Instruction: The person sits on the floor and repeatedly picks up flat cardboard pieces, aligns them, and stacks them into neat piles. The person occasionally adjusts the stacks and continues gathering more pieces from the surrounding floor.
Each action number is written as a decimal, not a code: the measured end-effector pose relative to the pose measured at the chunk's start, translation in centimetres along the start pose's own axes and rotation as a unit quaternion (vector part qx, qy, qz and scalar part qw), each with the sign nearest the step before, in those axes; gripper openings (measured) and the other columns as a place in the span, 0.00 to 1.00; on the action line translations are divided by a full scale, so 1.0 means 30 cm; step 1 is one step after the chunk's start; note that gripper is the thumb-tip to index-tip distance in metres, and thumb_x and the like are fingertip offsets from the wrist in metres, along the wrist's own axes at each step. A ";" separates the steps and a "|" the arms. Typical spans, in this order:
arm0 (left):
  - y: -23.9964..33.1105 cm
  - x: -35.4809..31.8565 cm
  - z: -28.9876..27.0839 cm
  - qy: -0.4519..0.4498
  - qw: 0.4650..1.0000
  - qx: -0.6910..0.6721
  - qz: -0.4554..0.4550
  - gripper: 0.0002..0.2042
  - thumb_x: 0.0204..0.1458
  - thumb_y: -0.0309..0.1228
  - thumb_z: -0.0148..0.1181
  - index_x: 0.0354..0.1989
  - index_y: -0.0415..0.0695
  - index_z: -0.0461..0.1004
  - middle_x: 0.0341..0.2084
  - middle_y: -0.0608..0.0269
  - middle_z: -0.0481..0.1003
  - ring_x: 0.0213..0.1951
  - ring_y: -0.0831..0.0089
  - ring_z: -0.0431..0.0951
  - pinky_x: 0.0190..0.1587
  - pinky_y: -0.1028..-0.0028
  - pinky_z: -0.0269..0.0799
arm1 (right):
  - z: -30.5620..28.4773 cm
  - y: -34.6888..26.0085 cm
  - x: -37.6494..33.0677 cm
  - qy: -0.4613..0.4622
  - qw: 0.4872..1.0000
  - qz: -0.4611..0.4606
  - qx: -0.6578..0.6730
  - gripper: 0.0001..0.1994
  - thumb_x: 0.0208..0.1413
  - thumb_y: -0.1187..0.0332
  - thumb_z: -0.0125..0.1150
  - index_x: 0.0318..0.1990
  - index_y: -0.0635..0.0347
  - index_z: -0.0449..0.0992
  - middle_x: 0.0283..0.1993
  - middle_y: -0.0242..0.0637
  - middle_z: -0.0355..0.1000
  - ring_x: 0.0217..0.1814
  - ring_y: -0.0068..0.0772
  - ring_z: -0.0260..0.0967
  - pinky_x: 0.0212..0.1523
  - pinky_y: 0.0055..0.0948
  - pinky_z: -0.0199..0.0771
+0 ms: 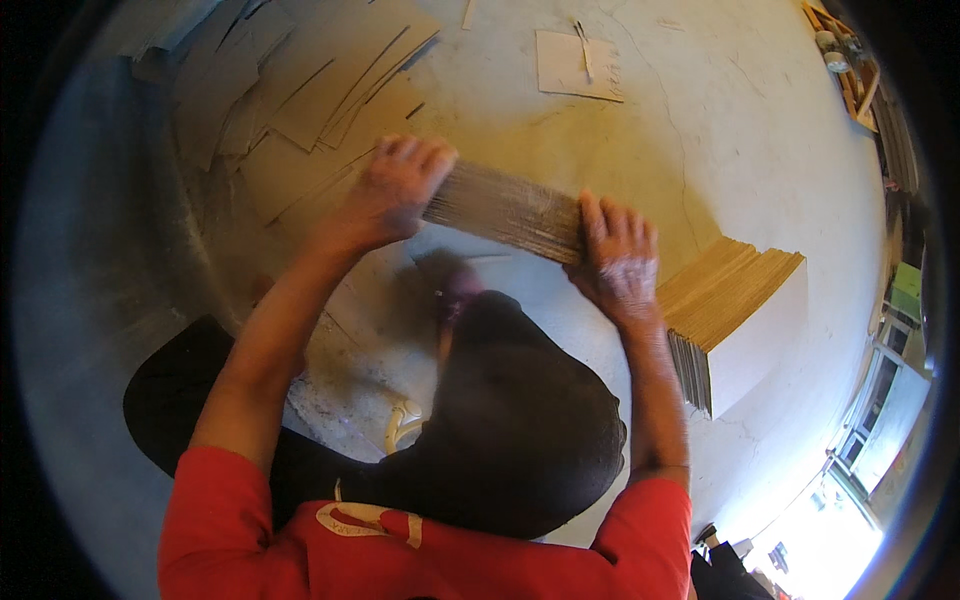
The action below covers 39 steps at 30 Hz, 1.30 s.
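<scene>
A thick stack of brown cardboard sheets (508, 212) is held up in front of me, its layered edges facing up. My left hand (402, 188) grips its left end, with the fingers wrapped over the far side. At the right end my right hand (618, 258) is closed on the same stack, slightly nearer to me. Both hands are a little smeared by motion. Close to my right forearm stands another pile of cardboard sheets (745, 300) on the floor, with a white outer face.
Loose cardboard sheets (330, 80) lie spread over the floor at the far left. A square cardboard piece (560, 62) with a thin stick-like tool (586, 58) on it lies ahead. A wooden frame (858, 90) is at the far right. My dark-clothed knee (520, 410) is below the stack.
</scene>
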State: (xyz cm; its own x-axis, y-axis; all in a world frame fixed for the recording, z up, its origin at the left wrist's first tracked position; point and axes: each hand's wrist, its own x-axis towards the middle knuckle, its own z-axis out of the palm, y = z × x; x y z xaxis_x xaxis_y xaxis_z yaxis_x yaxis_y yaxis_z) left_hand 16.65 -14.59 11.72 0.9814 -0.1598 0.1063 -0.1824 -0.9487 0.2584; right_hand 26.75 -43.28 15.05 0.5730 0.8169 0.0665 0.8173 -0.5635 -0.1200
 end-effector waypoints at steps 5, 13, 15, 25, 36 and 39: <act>-0.042 0.022 0.190 -0.056 0.998 0.011 0.025 0.26 0.38 0.31 0.62 0.48 0.39 0.63 0.45 0.51 0.68 0.47 0.54 0.66 0.50 0.59 0.58 | 0.150 0.015 -0.093 -0.073 0.996 0.015 0.047 0.46 0.27 0.66 0.73 0.59 0.65 0.57 0.52 0.48 0.63 0.52 0.47 0.61 0.50 0.43 0.61; 0.048 -0.138 0.107 0.065 0.996 0.031 -0.049 0.38 0.37 0.22 0.64 0.61 0.42 0.53 0.58 0.50 0.59 0.61 0.53 0.56 0.63 0.53 0.47 | 0.157 -0.022 -0.125 -0.006 0.997 0.030 0.072 0.38 0.26 0.68 0.68 0.53 0.66 0.61 0.46 0.49 0.65 0.48 0.48 0.62 0.47 0.43 0.61; 0.086 -0.227 0.082 0.109 0.989 0.007 -0.095 0.41 0.36 0.21 0.65 0.62 0.43 0.51 0.59 0.50 0.58 0.62 0.53 0.54 0.63 0.53 0.46 | 0.130 -0.044 -0.175 0.017 0.993 0.089 0.079 0.38 0.25 0.68 0.68 0.52 0.66 0.61 0.44 0.49 0.65 0.47 0.50 0.62 0.49 0.43 0.61; 0.151 -0.477 0.190 -0.046 0.964 -0.186 -0.182 0.41 0.38 0.22 0.66 0.64 0.44 0.52 0.59 0.50 0.59 0.60 0.52 0.58 0.62 0.60 0.54 | -0.181 0.009 -0.328 0.184 0.929 0.257 0.195 0.38 0.27 0.67 0.70 0.53 0.66 0.63 0.47 0.52 0.66 0.48 0.53 0.64 0.47 0.41 0.65; 0.046 -0.699 0.362 -0.240 0.879 -0.276 -0.305 0.36 0.40 0.22 0.61 0.62 0.46 0.57 0.55 0.46 0.64 0.55 0.53 0.66 0.56 0.64 0.63 | -0.482 0.434 -1.081 0.374 0.505 0.368 0.685 0.15 0.45 0.64 0.61 0.41 0.59 0.73 0.39 0.39 0.72 0.43 0.40 0.69 0.47 0.44 0.72; 0.056 -0.750 0.372 -0.236 0.887 -0.271 -0.290 0.36 0.38 0.23 0.63 0.61 0.45 0.59 0.56 0.47 0.64 0.55 0.55 0.67 0.55 0.64 0.63 | -0.378 0.512 -1.199 0.420 0.466 0.407 0.664 0.18 0.48 0.56 0.63 0.43 0.56 0.73 0.42 0.38 0.72 0.45 0.44 0.69 0.46 0.48 0.72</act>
State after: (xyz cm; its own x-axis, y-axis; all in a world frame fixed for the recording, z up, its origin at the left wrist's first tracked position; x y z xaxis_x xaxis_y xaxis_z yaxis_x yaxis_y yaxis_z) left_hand -5.08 -15.65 -0.95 0.8112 0.0950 -0.5770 0.4859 -0.6585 0.5747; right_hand 19.38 -82.72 22.05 0.9376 -0.2523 -0.2394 -0.1299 0.3846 -0.9139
